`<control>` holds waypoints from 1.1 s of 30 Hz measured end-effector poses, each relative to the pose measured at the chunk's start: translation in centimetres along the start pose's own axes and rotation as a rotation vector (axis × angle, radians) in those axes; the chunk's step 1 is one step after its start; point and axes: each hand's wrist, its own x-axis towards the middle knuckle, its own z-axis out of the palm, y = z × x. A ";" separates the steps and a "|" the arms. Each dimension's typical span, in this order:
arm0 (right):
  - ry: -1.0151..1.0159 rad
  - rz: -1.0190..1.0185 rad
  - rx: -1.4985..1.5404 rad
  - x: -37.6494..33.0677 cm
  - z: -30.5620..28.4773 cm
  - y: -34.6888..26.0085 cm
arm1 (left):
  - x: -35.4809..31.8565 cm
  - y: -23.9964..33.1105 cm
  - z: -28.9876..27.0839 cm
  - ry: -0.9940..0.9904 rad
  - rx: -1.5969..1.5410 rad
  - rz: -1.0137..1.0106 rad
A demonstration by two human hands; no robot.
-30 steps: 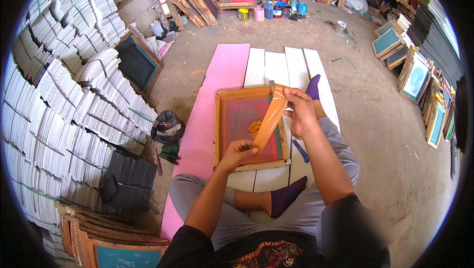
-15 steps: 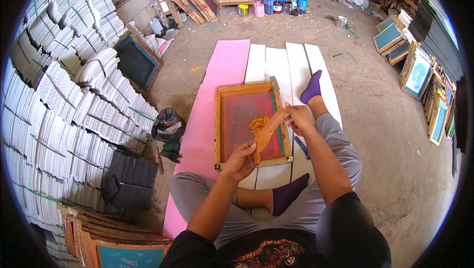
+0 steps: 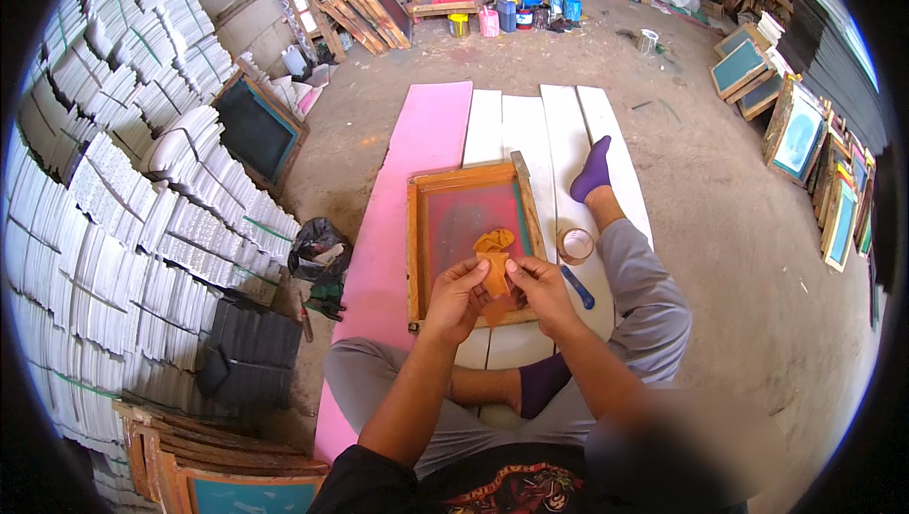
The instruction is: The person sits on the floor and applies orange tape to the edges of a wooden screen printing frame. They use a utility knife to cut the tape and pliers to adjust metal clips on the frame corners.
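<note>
A wooden screen-printing frame [image 3: 414, 249] with a reddish mesh [image 3: 464, 211] lies flat in front of me. Over its near part, my left hand [image 3: 454, 301] and my right hand [image 3: 540, 289] pinch a short piece of brown tape [image 3: 494, 279] between thumbs and fingers. The hands are close together, and one end of the tape hangs below them. Just beyond, a crumpled wad of brown tape [image 3: 495, 240] rests on the mesh. To the right of the frame sit a roll of tape [image 3: 576, 245] and a blue cutter knife [image 3: 578, 288].
Pink [image 3: 431, 126] and white boards [image 3: 563, 126] lie under me and the frame. Tall stacks of white sheets [image 3: 114, 230] line the left. A black plastic bag [image 3: 320, 249] lies beside the boards. More screens [image 3: 795, 140] lean at right; paint cans [image 3: 525, 14] stand at the far end.
My hands have come together, with the right hand moving left and nearer. The tape stretched between them is now gathered short. The tape roll beside the frame is now plainly visible.
</note>
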 end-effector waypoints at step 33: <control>0.071 0.078 0.269 -0.2 2.3 0.9 | 0.7 1.9 0.1 0.140 0.637 0.295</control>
